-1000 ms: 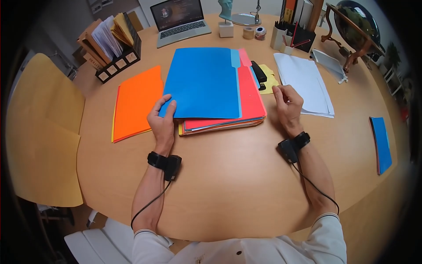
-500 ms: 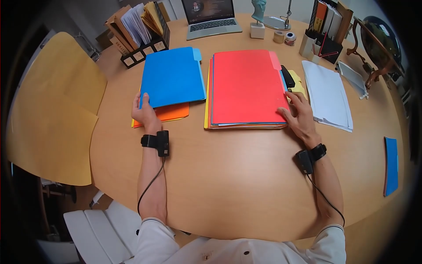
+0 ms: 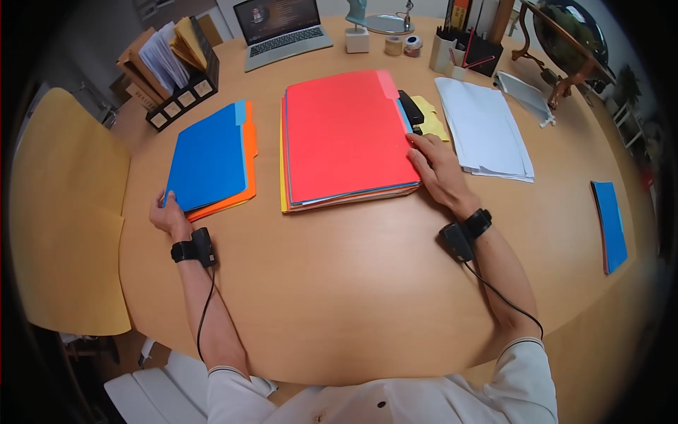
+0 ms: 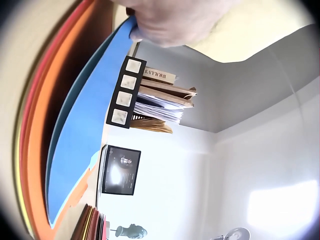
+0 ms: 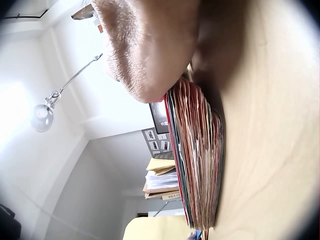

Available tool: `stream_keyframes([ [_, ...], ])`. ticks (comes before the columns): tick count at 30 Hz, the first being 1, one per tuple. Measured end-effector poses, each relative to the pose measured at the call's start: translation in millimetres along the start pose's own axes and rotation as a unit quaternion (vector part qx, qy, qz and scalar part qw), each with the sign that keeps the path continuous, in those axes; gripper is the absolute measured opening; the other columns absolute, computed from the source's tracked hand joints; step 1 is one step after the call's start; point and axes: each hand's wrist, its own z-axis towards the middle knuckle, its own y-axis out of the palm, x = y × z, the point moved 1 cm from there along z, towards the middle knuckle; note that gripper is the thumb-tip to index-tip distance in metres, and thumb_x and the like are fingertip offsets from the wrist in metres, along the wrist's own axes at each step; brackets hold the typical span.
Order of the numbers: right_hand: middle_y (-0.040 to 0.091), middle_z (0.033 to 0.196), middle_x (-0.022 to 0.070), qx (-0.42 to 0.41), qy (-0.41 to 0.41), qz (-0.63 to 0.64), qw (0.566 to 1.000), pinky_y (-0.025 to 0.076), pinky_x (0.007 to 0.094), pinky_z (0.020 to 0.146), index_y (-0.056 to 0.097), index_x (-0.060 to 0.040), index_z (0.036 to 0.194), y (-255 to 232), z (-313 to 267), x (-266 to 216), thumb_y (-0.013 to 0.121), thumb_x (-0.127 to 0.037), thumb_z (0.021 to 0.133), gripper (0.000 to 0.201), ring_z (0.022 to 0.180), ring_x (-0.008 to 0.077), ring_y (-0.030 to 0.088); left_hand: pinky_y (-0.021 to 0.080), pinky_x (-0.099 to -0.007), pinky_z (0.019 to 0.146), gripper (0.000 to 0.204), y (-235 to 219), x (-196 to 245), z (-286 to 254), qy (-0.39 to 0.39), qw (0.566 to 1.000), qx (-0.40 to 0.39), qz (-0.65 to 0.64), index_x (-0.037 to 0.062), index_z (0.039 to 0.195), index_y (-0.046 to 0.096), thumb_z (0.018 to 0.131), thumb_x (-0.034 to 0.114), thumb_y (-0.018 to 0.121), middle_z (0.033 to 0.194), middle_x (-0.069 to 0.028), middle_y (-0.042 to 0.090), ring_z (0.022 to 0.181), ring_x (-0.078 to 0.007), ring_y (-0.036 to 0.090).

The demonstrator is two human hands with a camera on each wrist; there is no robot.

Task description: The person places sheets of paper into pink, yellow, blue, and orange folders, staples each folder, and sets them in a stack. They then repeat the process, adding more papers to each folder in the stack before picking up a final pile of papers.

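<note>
My left hand (image 3: 169,215) pinches the near left corner of a blue file folder (image 3: 208,159), thumb on top. Beneath it lie orange folders (image 3: 251,134) with a yellow edge showing. In the left wrist view the blue folder (image 4: 90,120) bows, with a dark gap between it and the orange folder (image 4: 34,145). My right hand (image 3: 445,173) rests at the right edge of a thick folder stack topped by a red folder (image 3: 346,134), fingers loosely bent. The right wrist view shows the many layered edges of this stack (image 5: 195,150) beside the hand.
White papers (image 3: 484,127) lie right of the stack, beside a black stapler (image 3: 409,109) and yellow paper (image 3: 431,120). A blue folder (image 3: 609,226) sits at the table's right edge. Behind are a laptop (image 3: 282,35), a file sorter (image 3: 169,106), pen holders (image 3: 452,60) and a globe (image 3: 572,35).
The left hand has carried the blue folder from the red-topped stack leftward onto the orange folders. The right hand has come from above the stapler side to the stack's right edge.
</note>
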Motion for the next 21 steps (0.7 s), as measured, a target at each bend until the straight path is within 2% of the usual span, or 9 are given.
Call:
stream_keyframes([
  [3, 0.064, 0.107, 0.0190, 0.004, -0.005, 0.003, 1.000, 0.048, 0.0425, 0.090, 0.063, 0.0027, 0.125, -0.6, 0.2, 2.5, 0.056, -0.017, 0.101, 0.032, 0.103, 0.0361, 0.061, 0.054, -0.0354, 0.080, 0.025, -2.2, 18.5, -12.6, 0.005, 0.998, 0.020, 0.053, -0.0028, 0.113, 0.072, 0.088, 0.000, 0.072, 0.100, -0.0134, 0.072, 0.089, -0.0230, 0.067],
  [5, 0.064, 0.106, 0.0189, 0.009, -0.004, 0.006, 1.000, 0.048, 0.0424, 0.090, 0.063, 0.0027, 0.125, 0.1, 0.3, 6.2, 0.056, -0.016, 0.100, 0.032, 0.102, 0.0359, 0.061, 0.052, -0.0395, 0.089, 0.024, -3.7, 50.2, -34.1, 0.061, 0.935, 0.076, 0.340, -0.0020, 0.113, 0.072, 0.091, 0.006, 0.071, 0.106, -0.0157, 0.072, 0.097, -0.0274, 0.067],
  [6, 0.064, 0.106, 0.0187, 0.002, 0.011, 0.035, 0.999, 0.048, 0.0416, 0.090, 0.063, 0.0027, 0.126, 1.1, 0.9, 8.4, 0.055, -0.014, 0.100, 0.032, 0.102, 0.0352, 0.061, 0.052, -0.0395, 0.089, 0.024, 0.8, 42.6, -29.7, 0.062, 0.936, 0.072, 0.338, -0.0020, 0.113, 0.072, 0.091, 0.006, 0.071, 0.106, -0.0157, 0.072, 0.097, -0.0274, 0.067],
  [8, 0.065, 0.106, 0.0186, -0.004, 0.027, 0.062, 0.998, 0.048, 0.0409, 0.091, 0.063, 0.0028, 0.126, 1.9, 0.9, 10.4, 0.054, -0.012, 0.099, 0.032, 0.101, 0.0344, 0.061, 0.049, -0.0417, 0.096, 0.025, 9.5, 25.0, -18.8, 0.236, 0.955, 0.045, 0.177, 0.0001, 0.115, 0.072, 0.094, 0.013, 0.070, 0.112, -0.0169, 0.072, 0.107, -0.0298, 0.066],
  [9, 0.065, 0.106, 0.0185, -0.007, 0.039, 0.087, 0.995, 0.048, 0.0399, 0.091, 0.063, 0.0030, 0.126, 2.2, 1.5, 11.0, 0.054, -0.011, 0.099, 0.032, 0.101, 0.0330, 0.062, 0.049, -0.0417, 0.096, 0.025, 17.4, 43.5, -30.6, 0.236, 0.955, 0.043, 0.175, 0.0001, 0.115, 0.072, 0.094, 0.013, 0.070, 0.112, -0.0169, 0.072, 0.107, -0.0298, 0.066],
  [11, 0.066, 0.107, 0.0184, -0.008, 0.050, 0.110, 0.993, 0.048, 0.0389, 0.091, 0.063, 0.0033, 0.127, 3.9, 2.1, 13.2, 0.054, -0.010, 0.098, 0.033, 0.100, 0.0315, 0.062, 0.048, -0.0414, 0.099, 0.027, 44.7, 84.8, -65.9, 0.214, 0.967, -0.126, 0.047, 0.0003, 0.117, 0.071, 0.096, 0.017, 0.068, 0.115, -0.0173, 0.071, 0.112, -0.0299, 0.065],
  [15, 0.069, 0.105, 0.0178, -0.003, 0.073, 0.149, 0.986, 0.052, 0.0360, 0.087, 0.063, 0.0047, 0.126, 3.3, 1.0, 13.6, 0.059, -0.011, 0.094, 0.036, 0.095, 0.0264, 0.066, 0.041, -0.0409, 0.111, 0.047, 72.1, 142.5, -160.3, 0.301, 0.881, -0.364, 0.026, 0.0006, 0.129, 0.064, 0.094, 0.030, 0.073, 0.131, -0.0180, 0.064, 0.127, -0.0309, 0.056],
  [17, 0.069, 0.104, 0.0175, -0.009, 0.091, 0.163, 0.982, 0.053, 0.0352, 0.085, 0.063, 0.0051, 0.126, 2.2, 1.9, 13.6, 0.061, -0.011, 0.093, 0.036, 0.093, 0.0251, 0.067, 0.032, -0.0451, 0.118, 0.068, 76.3, 153.1, -194.4, 0.316, 0.822, -0.472, 0.048, -0.0003, 0.139, 0.057, 0.089, 0.043, 0.076, 0.147, -0.0233, 0.051, 0.141, -0.0369, 0.042],
  [21, 0.072, 0.095, 0.0148, -0.002, 0.084, 0.167, 0.982, 0.054, 0.0319, 0.079, 0.064, 0.0053, 0.124, 2.2, 2.0, 15.0, 0.065, -0.016, 0.093, 0.037, 0.084, 0.0195, 0.068, 0.025, -0.0499, 0.122, 0.089, 67.9, 167.8, -237.8, 0.377, 0.760, -0.493, 0.195, -0.0037, 0.144, 0.050, 0.084, 0.056, 0.076, 0.156, -0.0300, 0.036, 0.150, -0.0435, 0.028],
])
